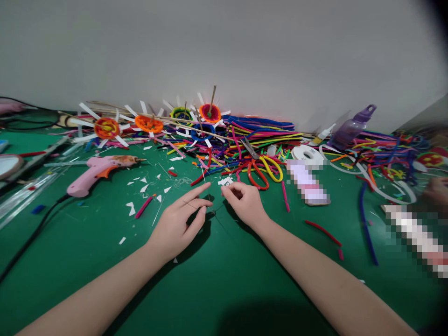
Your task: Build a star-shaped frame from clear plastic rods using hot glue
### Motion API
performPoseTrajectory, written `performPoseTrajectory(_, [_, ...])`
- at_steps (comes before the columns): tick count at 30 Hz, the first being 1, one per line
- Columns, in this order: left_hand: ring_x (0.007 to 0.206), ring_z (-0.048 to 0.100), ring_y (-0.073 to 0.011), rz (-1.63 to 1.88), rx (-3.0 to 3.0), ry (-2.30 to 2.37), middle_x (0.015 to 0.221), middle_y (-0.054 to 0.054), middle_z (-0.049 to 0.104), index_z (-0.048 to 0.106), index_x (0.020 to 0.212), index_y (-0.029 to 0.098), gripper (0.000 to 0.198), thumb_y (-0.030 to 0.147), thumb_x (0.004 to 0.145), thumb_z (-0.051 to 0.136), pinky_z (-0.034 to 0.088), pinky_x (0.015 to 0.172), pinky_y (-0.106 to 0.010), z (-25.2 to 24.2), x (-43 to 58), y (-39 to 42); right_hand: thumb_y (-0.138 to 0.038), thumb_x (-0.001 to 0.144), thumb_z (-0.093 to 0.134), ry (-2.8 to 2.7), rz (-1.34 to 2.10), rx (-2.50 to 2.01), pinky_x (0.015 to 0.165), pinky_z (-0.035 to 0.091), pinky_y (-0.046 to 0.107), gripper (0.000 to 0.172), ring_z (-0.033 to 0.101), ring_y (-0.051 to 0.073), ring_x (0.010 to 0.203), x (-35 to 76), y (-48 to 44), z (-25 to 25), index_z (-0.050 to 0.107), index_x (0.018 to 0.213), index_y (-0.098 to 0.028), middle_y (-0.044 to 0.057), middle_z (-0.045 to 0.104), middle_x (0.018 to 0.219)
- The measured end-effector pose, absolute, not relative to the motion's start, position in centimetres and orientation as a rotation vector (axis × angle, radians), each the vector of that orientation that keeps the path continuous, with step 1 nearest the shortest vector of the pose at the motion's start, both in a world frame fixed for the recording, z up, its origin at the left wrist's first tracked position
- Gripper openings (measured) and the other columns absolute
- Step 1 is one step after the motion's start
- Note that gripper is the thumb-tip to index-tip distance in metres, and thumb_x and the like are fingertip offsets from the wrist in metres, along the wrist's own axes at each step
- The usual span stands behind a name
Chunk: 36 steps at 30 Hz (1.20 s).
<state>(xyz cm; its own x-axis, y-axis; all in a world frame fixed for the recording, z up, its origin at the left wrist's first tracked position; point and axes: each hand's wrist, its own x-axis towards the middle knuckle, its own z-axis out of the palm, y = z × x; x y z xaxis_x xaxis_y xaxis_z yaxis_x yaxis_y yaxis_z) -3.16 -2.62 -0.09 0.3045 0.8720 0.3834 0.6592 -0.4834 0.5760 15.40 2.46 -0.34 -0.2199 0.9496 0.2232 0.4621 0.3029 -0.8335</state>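
Above the green tabletop, my left hand (180, 223) has its index finger stretched out and its thumb close to the middle finger, pinching a thin dark strand (210, 211) that looks like thread or fine wire. Part of the strand crosses the backs of its fingers. Just to the right, my right hand (245, 204) is closed, thumb against index finger; what sits in that pinch is too small to make out. White paper scraps (226, 180) lie just beyond the fingertips. Scissors (259, 163) with red and yellow handles rest beyond the right hand.
A pink glue gun (101, 172) lies at left, its black cord (31, 240) running to the near left. Along the wall are pipe cleaners (266, 133), orange discs (149, 123) with white strips, a white spool (308, 155) and a purple bottle (352, 128). Another person's hand (437, 193) shows at far right.
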Motion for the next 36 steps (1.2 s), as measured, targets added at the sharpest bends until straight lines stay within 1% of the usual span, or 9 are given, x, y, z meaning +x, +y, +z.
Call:
performPoseTrajectory(6, [0.114, 0.056, -0.0202, 0.96, 2.262, 1.388, 0.136, -0.008, 0.05, 0.063, 0.099, 0.02, 0.024, 0.025, 0.088, 0.042, 0.049, 0.094, -0.038, 0.03, -3.24, -2.74, -0.04, 0.084, 0.051, -1.747, 0.888, -1.265, 0.05, 0.034, 0.023, 0.03, 0.044, 0.01, 0.051, 15.33, 2.44, -0.22, 0.062, 0.07, -0.016, 0.0, 0.054, 0.057])
performPoseTrajectory(15, [0.116, 0.055, -0.0209, 0.953, 2.262, 1.394, 0.135, -0.008, 0.05, 0.064, 0.099, 0.02, 0.024, 0.025, 0.088, 0.043, 0.048, 0.095, -0.039, 0.14, -3.22, -2.78, -0.037, 0.082, 0.054, -1.75, 0.854, -1.262, 0.049, 0.034, 0.023, 0.024, 0.041, 0.009, 0.05, 15.32, 2.51, -0.39, 0.06, 0.069, -0.018, -0.002, 0.053, 0.058])
performPoseTrajectory(36, [0.115, 0.055, -0.0208, 0.954, 2.267, 1.386, 0.135, -0.008, 0.05, 0.063, 0.1, 0.021, 0.024, 0.024, 0.088, 0.043, 0.049, 0.095, -0.039, 0.0, -3.23, -2.68, -0.036, 0.082, 0.053, -1.771, 0.836, -1.257, 0.05, 0.035, 0.023, 0.023, 0.043, 0.01, 0.051, 15.34, 2.56, -0.48, 0.06, 0.069, -0.018, -0.001, 0.054, 0.058])
